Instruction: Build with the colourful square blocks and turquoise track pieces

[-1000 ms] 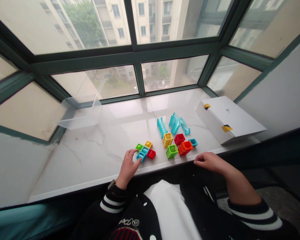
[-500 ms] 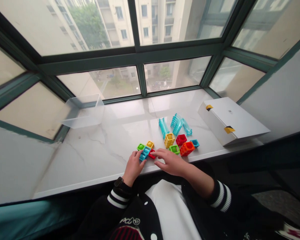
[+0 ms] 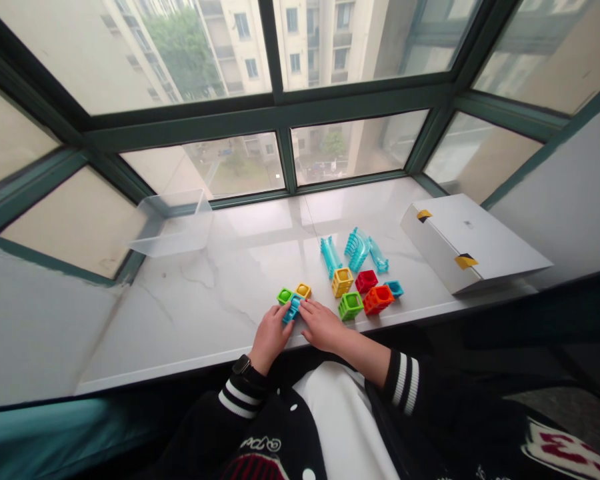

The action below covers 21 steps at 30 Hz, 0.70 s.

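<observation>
A small cluster of plastic toy blocks lies near the front edge of the white ledge. My left hand [image 3: 271, 332], with a dark watch at its wrist, grips the blue block [image 3: 290, 313] from the left between thumb and fingers. Closed in from the right, my right hand [image 3: 324, 327] has its fingers bent over the cluster's right side, where the red block is almost wholly covered. Behind the fingers, a green block [image 3: 284, 295] and a yellow block [image 3: 303, 290] adjoin the blue one, each with a rounded shape inside.
Right of my hands stand a tall yellow block [image 3: 342, 283], a green block [image 3: 351, 305], a red block [image 3: 366, 281], an orange block [image 3: 379, 299] and a blue block [image 3: 395, 288]. Turquoise track pieces [image 3: 357, 248] lie behind. A clear bin [image 3: 173, 227] and white box [image 3: 480, 233] flank them.
My right hand has moved left and closed in on the cluster, covering the red block. My left hand stays at the blue block. The view has shifted slightly.
</observation>
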Each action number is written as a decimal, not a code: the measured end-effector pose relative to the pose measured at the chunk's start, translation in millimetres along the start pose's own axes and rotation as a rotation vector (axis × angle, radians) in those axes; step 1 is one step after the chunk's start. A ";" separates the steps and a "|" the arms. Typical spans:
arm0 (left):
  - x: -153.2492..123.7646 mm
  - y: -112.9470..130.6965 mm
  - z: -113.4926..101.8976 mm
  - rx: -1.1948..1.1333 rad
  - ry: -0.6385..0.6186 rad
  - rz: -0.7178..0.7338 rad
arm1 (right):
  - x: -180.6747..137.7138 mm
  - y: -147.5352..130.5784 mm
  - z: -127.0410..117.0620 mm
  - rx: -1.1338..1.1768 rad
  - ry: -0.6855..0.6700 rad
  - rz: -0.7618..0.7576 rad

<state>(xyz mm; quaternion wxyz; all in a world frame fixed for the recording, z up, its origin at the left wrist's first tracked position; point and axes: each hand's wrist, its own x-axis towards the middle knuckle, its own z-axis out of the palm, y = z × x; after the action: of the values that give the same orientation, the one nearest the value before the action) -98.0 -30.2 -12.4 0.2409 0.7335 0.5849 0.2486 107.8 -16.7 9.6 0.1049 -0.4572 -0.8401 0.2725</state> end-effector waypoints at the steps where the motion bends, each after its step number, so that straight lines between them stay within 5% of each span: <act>1: -0.1 0.0 0.1 0.000 -0.002 -0.001 | -0.4 -0.1 -0.5 -0.008 -0.001 -0.003; 13: -5.0 1.7 -8.5 -0.041 -0.042 -0.069 | -1.6 3.7 5.6 -0.085 -0.006 -0.019; 21: -8.9 5.4 -16.7 -0.266 0.158 -0.156 | -2.2 10.2 9.8 -0.067 0.008 -0.033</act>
<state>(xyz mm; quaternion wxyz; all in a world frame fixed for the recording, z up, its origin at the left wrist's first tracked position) -106.5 -39.0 3.0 0.3078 0.6257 0.6192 0.3610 112.1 -17.7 -4.1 0.0974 -0.4475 -0.8557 0.2408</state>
